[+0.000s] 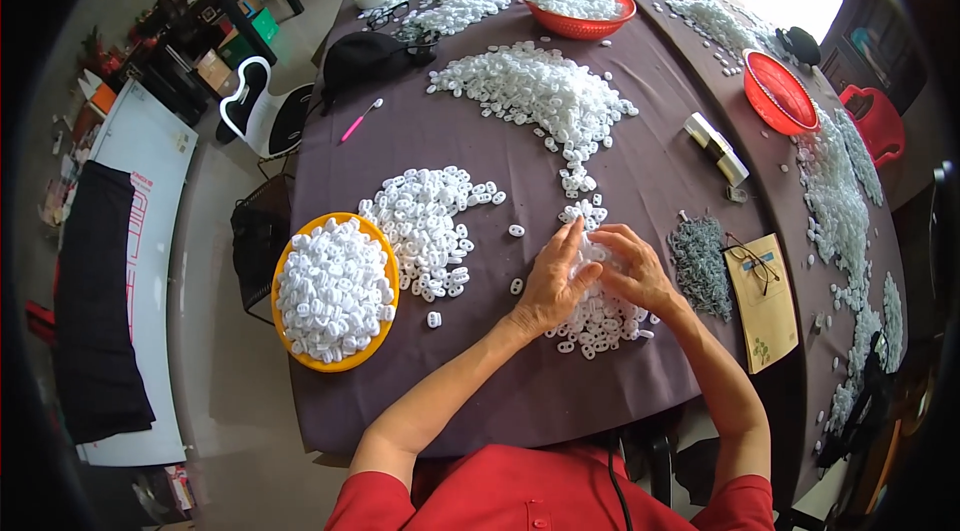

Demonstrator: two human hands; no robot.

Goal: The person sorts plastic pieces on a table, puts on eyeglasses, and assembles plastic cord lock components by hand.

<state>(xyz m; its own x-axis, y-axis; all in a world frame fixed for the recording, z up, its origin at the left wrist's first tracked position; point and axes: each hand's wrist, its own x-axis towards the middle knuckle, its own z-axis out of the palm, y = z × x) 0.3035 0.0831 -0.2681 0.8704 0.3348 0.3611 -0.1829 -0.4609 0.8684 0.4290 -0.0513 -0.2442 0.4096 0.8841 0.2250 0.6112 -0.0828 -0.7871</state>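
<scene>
Both hands on the small pile of white plastic pieces near the table's front edge. Left hand flat, fingers together; right hand fingers curled onto the pieces. One orange bowl at left edge, three red baskets far side, one pair of glasses right.

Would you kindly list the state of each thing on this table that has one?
Left hand: flat on the small white pieces, fingers together.
Right hand: resting on the same pile, fingers bent.
Yellow bowl: heaped full of white pieces.
Nearest red basket: tilted, nearly empty.
Glasses: folded open on a tan booklet.
</scene>
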